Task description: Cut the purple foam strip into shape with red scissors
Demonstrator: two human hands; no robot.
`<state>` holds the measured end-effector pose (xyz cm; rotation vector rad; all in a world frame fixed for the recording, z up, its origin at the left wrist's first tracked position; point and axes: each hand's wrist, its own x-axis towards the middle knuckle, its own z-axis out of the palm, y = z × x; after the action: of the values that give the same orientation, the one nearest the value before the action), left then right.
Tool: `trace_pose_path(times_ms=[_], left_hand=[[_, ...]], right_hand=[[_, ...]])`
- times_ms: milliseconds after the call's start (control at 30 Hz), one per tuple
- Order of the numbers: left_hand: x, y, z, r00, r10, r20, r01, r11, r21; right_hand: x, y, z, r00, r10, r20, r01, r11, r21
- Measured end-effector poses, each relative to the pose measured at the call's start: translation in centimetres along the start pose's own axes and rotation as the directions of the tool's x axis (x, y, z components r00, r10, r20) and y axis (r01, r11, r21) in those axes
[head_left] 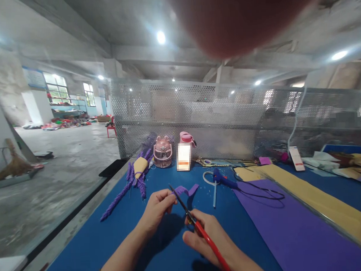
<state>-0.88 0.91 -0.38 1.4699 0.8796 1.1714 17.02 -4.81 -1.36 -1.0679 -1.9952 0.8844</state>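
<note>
Over the blue table my left hand (161, 203) pinches one end of a narrow purple paper strip (190, 189), whose other end curls away to the right. My right hand (204, 225) is wrapped round a pair of red-handled scissors (210, 244). Their dark blades point up and left, with the tips by my left fingertips and the near end of the strip. Whether the blades are parted is too fine to tell. Behind my left hand lie purple textured flower stems (119, 203) with a pale yellow paper wrap (140, 166).
A blue glue gun (225, 179) with a glue stick and cord lies beside a tape ring (208, 178). Purple sheets (293, 222) and yellow sheets (315, 198) cover the right side. A pink container (162, 152), a pink bottle (186, 138) and a phone (183, 157) stand before a perforated metal screen (197, 99).
</note>
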Motion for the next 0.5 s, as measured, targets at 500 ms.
trace_pose_path(times_ms=[500], left_hand=[[-0.1,0.3,0.1,1.0,0.012,0.025,-0.013,1.0,0.02]], right_hand=[[0.0,-1.6,0.0,0.998,0.004,-0.067,-0.024,0.956,-0.292]])
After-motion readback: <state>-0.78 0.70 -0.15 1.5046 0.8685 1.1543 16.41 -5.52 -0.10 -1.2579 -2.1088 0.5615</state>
